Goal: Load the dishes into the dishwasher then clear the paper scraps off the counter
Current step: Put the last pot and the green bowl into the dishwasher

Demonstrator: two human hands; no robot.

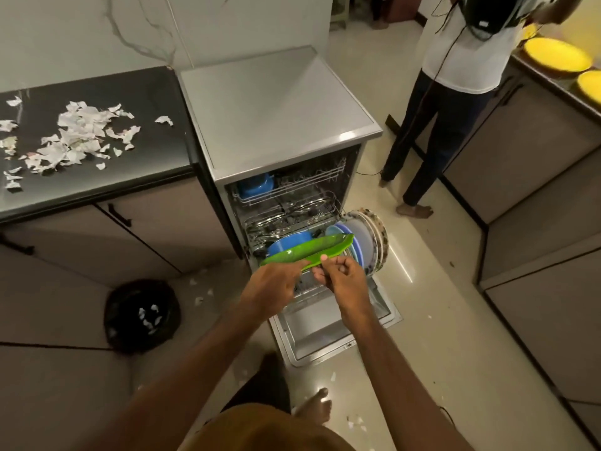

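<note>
Both my hands hold a green plate edge-on above the pulled-out lower rack of the open dishwasher. My left hand grips its near rim at the left, and my right hand pinches the rim just to the right. Behind the green plate a blue bowl and several upright plates stand in the lower rack. Another blue dish sits in the upper rack. Torn paper scraps are strewn over the black counter at the left.
The dishwasher door lies open flat over the floor. A black bin with scraps inside stands by the cabinet corner, with scraps on the floor around it. Another person stands at the right, near yellow plates on the far counter.
</note>
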